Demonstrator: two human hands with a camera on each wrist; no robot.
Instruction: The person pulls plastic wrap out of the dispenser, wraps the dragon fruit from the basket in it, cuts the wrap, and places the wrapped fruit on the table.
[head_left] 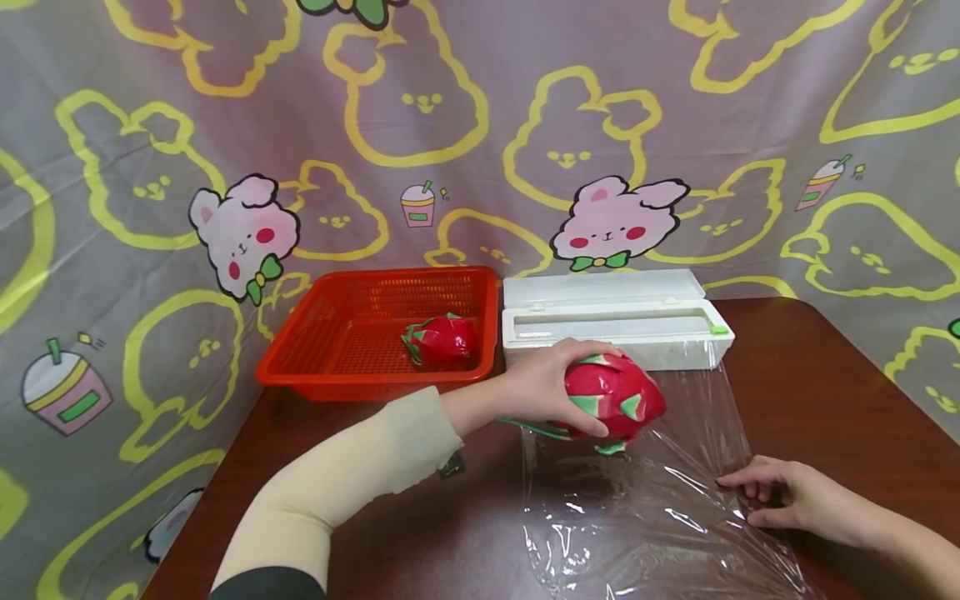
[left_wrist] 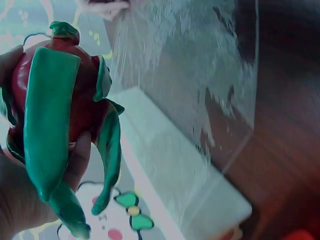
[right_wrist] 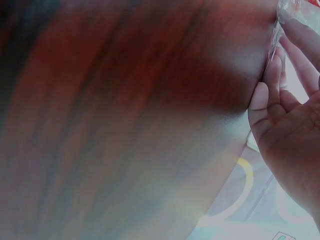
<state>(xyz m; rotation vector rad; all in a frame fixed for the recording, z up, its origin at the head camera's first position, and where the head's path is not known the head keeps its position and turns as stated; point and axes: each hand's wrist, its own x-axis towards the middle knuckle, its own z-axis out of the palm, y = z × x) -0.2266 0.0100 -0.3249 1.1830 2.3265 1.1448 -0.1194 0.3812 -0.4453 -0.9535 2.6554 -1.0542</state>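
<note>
In the head view my left hand [head_left: 551,387] grips a red dragon fruit [head_left: 618,396] with green scales, holding it above a sheet of clear plastic wrap [head_left: 637,508]. Close up in the left wrist view, long green leaves [left_wrist: 52,120] hang from the dragon fruit beside the fingers. The wrap stretches from a white cling film box [head_left: 615,354] toward the table's front. My right hand [head_left: 798,496] holds the wrap's right edge with its fingertips. Those fingertips meet crumpled film in the right wrist view; the exact pinch is partly hidden.
An orange-red plastic basket [head_left: 375,383] stands at the back left, with another dragon fruit [head_left: 446,342] inside. The white lid [head_left: 600,287] of the box is raised, and a small green piece [head_left: 718,330] sits at its right end. A patterned curtain [head_left: 480,125] hangs behind the brown table [head_left: 420,533].
</note>
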